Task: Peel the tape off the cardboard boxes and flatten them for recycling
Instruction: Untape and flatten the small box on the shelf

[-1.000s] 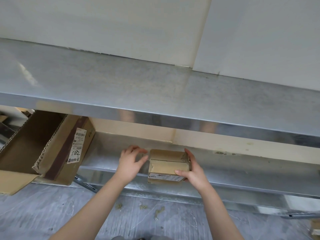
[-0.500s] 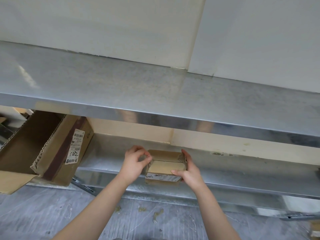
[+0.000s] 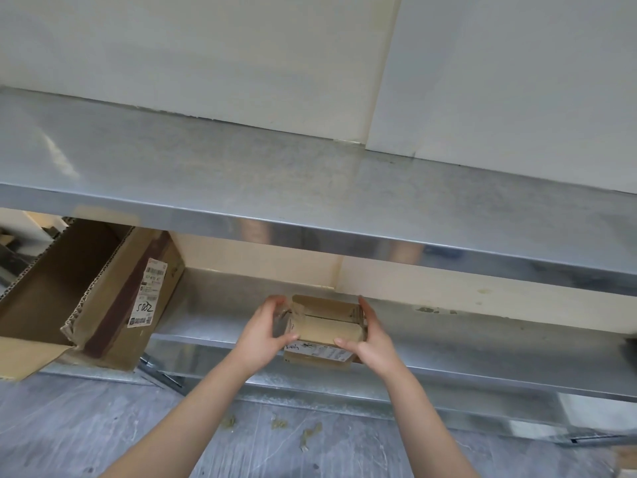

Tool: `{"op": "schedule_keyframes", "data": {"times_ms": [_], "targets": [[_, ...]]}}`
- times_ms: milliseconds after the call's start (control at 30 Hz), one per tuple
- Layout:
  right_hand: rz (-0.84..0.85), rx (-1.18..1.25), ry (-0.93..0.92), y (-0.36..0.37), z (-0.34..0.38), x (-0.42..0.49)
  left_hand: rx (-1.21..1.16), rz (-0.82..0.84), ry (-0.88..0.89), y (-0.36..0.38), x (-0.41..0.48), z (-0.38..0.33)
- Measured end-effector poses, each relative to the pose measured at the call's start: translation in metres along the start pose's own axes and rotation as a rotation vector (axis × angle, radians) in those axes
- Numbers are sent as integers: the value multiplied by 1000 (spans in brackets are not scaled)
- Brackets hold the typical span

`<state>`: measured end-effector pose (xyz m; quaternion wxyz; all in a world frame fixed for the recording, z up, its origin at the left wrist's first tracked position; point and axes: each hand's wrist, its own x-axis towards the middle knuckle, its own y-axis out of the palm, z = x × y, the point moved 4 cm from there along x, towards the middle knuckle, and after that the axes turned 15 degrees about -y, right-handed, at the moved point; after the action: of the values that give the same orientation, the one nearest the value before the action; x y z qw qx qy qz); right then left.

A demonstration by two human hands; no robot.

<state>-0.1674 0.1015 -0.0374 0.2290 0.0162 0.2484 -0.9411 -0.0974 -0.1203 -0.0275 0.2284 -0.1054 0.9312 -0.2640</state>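
Note:
A small brown cardboard box (image 3: 325, 327) with a white label on its near side sits at the front edge of the lower metal shelf (image 3: 213, 312). My right hand (image 3: 368, 339) grips its right side, thumb on the front. My left hand (image 3: 265, 334) pinches a strip of clear tape (image 3: 293, 313) lifted off the box's left top edge.
A large open cardboard box (image 3: 113, 291) with a shipping label lies on its side at the left. The upper metal shelf (image 3: 310, 188) overhangs the work area. Small scraps (image 3: 279, 424) lie on the grey floor below.
My left hand closed on the tape at the box's left edge and pulled it up and leftward. The right hand kept its hold and the box shifted slightly toward me.

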Motion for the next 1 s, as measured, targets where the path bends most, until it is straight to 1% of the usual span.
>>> {"op": "schedule_keyframes", "data": {"times_ms": [100,200,267,333,400,533,633,733,867,1000], "targets": [[-22,-271,-84,-7,9,2,-17,-27,-4,2,4,-2],[16,-521,-126,-10,23,6,-56,6,1,-3,11,-5],[47,-577,-197,-7,34,11,75,-10,31,-9,19,-6],[95,-581,-260,1,44,18,236,-22,55,-14,27,-6],[123,-569,-298,10,50,25,283,10,79,-16,32,-7],[80,-630,-345,27,54,34,321,-2,93,-17,40,-5],[63,-618,-394,40,55,39,279,-19,36,-17,39,-1],[66,-614,-430,49,64,45,237,-24,42,-21,39,4],[89,-577,-402,54,68,50,277,87,82,-21,42,7],[76,-515,-363,50,62,54,340,108,103,-17,44,-1]]}}
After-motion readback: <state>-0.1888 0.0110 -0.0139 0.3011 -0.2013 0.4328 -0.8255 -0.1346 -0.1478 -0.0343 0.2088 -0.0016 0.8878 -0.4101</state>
